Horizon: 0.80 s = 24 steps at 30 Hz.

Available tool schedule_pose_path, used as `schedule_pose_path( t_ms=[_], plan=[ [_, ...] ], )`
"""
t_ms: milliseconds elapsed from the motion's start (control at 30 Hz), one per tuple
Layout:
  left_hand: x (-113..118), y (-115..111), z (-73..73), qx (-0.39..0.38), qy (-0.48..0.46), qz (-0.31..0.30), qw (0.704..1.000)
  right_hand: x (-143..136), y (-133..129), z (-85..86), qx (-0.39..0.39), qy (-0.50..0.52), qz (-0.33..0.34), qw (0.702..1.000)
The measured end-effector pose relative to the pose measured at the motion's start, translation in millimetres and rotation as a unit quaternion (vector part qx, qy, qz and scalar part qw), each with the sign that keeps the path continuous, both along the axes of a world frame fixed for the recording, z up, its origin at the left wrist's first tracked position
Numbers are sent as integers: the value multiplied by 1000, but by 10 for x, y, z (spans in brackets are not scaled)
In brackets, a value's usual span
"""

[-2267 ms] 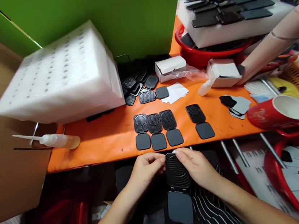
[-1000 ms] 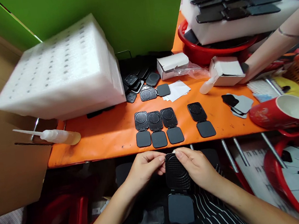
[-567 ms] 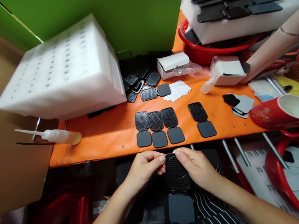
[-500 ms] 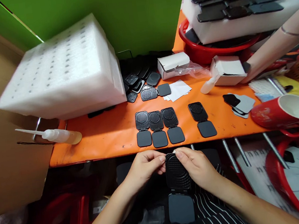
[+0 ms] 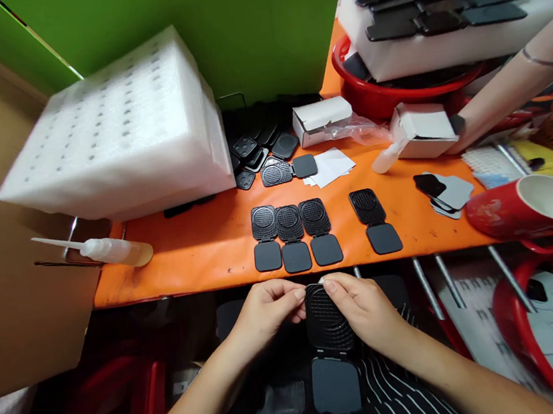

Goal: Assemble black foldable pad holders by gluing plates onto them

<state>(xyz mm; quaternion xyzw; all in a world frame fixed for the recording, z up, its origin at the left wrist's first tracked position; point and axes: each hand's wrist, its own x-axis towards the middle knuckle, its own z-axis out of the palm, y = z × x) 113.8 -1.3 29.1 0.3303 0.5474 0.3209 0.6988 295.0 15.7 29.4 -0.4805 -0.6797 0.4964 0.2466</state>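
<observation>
A black hinged plate (image 5: 329, 321) hangs over my lap, its ridged half up and its smooth square half below. My right hand (image 5: 364, 304) grips its upper right edge, thumb on the ridged face; a small white bit shows beside the thumb tip. My left hand (image 5: 273, 308) is closed in a pinch at the plate's upper left corner; what lies between its fingers, if anything, is hidden. On the orange table ahead, three similar hinged plates (image 5: 288, 222) lie side by side, and another hinged plate (image 5: 367, 206) lies apart to their right.
A white foam block (image 5: 121, 138) and a dropper bottle (image 5: 118, 251) stand at left. More black plates (image 5: 254, 149) are heaped behind. At right are a red mug (image 5: 508, 209), grey pads (image 5: 451, 192), white boxes (image 5: 423, 128) and a red basin (image 5: 516, 312) of pads below.
Both hands and the held plate stay almost in place. The whole view has shifted very slightly.
</observation>
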Motion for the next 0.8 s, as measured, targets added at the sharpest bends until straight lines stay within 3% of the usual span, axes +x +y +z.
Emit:
schedule_pose_path(
  t_ms=[267,567,667,800],
  plan=[
    [-62,-1,263,62,190,-50,979,-46,0,37,27,-43,4,999],
    [21,94,409,172,392,-152,891,-88,0,125,77,-92,19,993],
    [38,112,421,182,427,-172,869,-99,2,124,86,-105,26,990],
    [37,115,433,174,413,-180,875,-98,2,125,85,-102,29,991]
  ],
)
